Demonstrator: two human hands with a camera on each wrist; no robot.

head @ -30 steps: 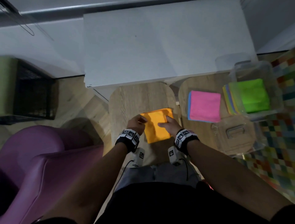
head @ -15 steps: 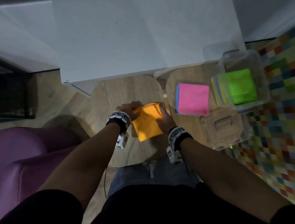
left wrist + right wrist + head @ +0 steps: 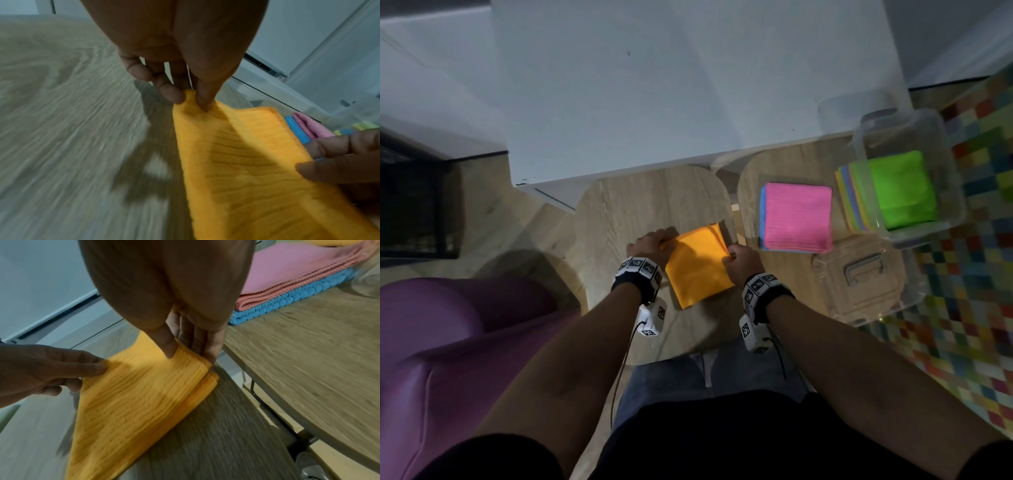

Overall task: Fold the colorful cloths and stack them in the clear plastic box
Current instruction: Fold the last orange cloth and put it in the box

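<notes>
A folded orange cloth (image 3: 699, 263) is lifted at its far edge above the left wooden table (image 3: 640, 198). My left hand (image 3: 654, 241) pinches its far left corner, thumb on top in the left wrist view (image 3: 189, 97). My right hand (image 3: 739, 260) pinches the right corner between thumb and fingers (image 3: 185, 350). The cloth (image 3: 133, 402) hangs down toward me. A pink cloth (image 3: 796, 216) lies on a blue one on the right table. The clear plastic box (image 3: 948, 192) at the far right holds a green cloth (image 3: 902, 188) on a stack of several others.
The box's clear lid (image 3: 859, 277) with a handle lies on the right table near me. A white cabinet top (image 3: 688, 85) stands behind both tables. A purple chair (image 3: 448, 342) is at my left. A chequered rug (image 3: 979, 291) covers the floor on the right.
Both hands shifted from pressing on the orange cloth to pinching its two far corners. The cloth's far edge has come up off the table.
</notes>
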